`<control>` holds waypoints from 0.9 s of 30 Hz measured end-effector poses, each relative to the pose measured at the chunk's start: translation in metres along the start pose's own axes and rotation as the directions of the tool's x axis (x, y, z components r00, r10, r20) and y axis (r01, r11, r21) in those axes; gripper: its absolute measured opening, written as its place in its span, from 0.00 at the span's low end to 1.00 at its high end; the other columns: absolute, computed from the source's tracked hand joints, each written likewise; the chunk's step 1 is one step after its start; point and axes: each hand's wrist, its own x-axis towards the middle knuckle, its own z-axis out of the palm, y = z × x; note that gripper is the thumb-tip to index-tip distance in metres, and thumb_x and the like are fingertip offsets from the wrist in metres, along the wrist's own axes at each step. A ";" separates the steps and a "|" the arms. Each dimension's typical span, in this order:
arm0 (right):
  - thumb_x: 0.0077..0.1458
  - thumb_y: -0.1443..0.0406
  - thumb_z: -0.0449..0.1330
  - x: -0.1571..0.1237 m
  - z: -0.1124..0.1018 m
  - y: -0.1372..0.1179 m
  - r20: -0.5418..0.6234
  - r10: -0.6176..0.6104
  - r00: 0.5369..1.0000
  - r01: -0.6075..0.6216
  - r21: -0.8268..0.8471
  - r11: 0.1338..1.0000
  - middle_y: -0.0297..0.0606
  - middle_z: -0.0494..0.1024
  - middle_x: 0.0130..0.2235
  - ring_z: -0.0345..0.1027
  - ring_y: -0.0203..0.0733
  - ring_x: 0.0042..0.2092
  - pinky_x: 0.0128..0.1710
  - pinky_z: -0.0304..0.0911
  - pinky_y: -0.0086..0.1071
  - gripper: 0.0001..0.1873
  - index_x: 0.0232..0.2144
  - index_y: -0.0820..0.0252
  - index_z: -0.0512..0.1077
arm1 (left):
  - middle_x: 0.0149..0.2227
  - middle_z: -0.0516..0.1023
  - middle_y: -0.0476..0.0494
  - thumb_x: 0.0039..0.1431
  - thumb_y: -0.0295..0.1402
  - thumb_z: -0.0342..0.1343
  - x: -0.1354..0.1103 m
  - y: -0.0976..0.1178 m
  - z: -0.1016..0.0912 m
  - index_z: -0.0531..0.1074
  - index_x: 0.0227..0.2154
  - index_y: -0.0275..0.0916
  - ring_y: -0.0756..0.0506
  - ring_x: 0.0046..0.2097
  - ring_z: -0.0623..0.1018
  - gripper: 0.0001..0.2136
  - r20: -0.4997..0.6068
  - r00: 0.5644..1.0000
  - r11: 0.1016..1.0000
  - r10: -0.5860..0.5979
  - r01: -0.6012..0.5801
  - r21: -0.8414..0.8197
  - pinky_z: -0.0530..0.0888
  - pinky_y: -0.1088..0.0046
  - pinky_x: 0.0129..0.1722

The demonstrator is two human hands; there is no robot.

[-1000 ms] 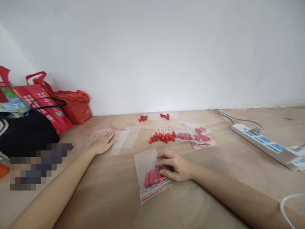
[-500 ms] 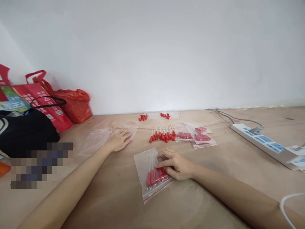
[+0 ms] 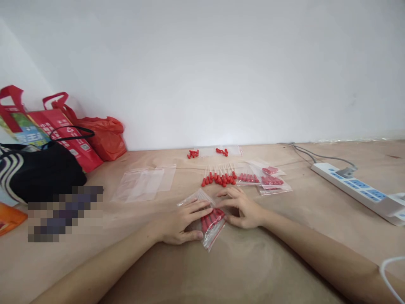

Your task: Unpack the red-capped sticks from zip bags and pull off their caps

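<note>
A clear zip bag (image 3: 211, 223) holding several red-bulbed droppers lies on the brown table (image 3: 240, 270) in front of me. My left hand (image 3: 182, 219) has its fingers closed on the bag's left side, lifting that edge. My right hand (image 3: 242, 207) pinches the bag from the right, thumb and fingers bent on it. Behind them lies a row of loose red-bulbed droppers (image 3: 219, 178). Filled zip bags (image 3: 264, 179) lie to the right of that row. A pile of flat clear zip bags (image 3: 144, 183) rests at the left.
Red shopping bags (image 3: 68, 133) and a black bag (image 3: 41, 171) stand at the left by the white wall. A white power strip (image 3: 357, 192) with a grey cable lies at the right. Small red caps (image 3: 207, 153) sit near the wall. A white cord (image 3: 387, 274) curls at the lower right.
My left hand left the pile of clear bags and came right onto the filled bag. Both hands now grip that bag, which is turned and lifted on its left side.
</note>
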 end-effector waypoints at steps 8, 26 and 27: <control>0.49 0.61 0.56 0.003 0.005 -0.001 -0.196 0.386 0.902 -0.407 -0.080 0.910 0.34 0.71 0.29 0.63 0.38 0.33 0.37 0.51 0.36 0.07 0.25 0.59 0.68 | 0.41 0.71 0.36 0.53 0.46 0.48 0.005 0.036 0.009 0.66 0.43 0.35 0.38 0.42 0.70 0.21 -0.244 0.912 0.903 -0.329 0.380 0.200 0.66 0.58 0.42; 0.46 0.67 0.57 0.002 0.010 -0.008 -0.099 0.261 0.960 -0.251 0.100 0.963 0.31 0.71 0.27 0.60 0.37 0.34 0.39 0.50 0.36 0.02 0.26 0.57 0.70 | 0.41 0.67 0.41 0.56 0.27 0.46 0.045 0.003 0.019 0.72 0.33 0.38 0.47 0.43 0.70 0.09 -0.440 0.894 0.991 -0.085 0.029 -0.132 0.68 0.69 0.44; 0.44 0.69 0.57 0.002 0.010 -0.008 -0.116 0.219 0.969 -0.213 0.064 0.975 0.31 0.71 0.27 0.60 0.37 0.34 0.39 0.50 0.36 0.04 0.26 0.57 0.70 | 0.40 0.68 0.41 0.56 0.26 0.46 0.045 0.002 0.019 0.72 0.32 0.38 0.47 0.42 0.70 0.09 -0.449 0.890 0.991 -0.079 0.021 -0.133 0.68 0.69 0.43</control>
